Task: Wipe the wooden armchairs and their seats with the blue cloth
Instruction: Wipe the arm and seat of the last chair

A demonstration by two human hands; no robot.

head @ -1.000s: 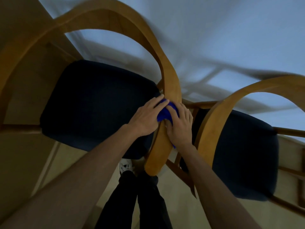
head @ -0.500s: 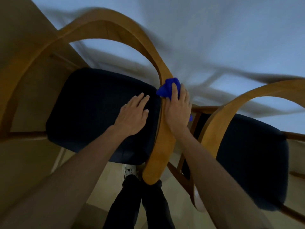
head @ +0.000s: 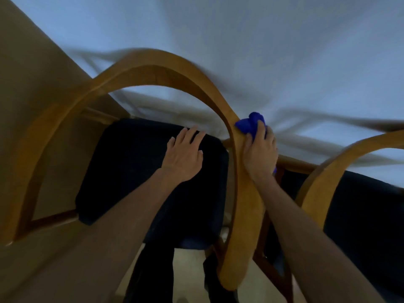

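Two wooden armchairs stand side by side below me. The left armchair (head: 153, 72) has a curved wooden arm and back rail over a dark blue seat (head: 131, 171). My right hand (head: 259, 154) grips the bunched blue cloth (head: 249, 125) against the outer side of that chair's right arm rail. My left hand (head: 184, 154) hovers over or rests on the seat's far right corner, fingers straight. The right armchair (head: 323, 178) shows its curved arm and dark seat (head: 360, 215) at the right edge.
A pale wall (head: 240, 40) rises behind the chairs and a tan wall or panel (head: 32, 73) stands to the left. My dark trouser legs (head: 150, 270) and pale floor show between the chairs at the bottom.
My right hand has slid the cloth farther up along the arm rail. My left hand left the rail and now lies spread over the seat's far corner. The view tilted.
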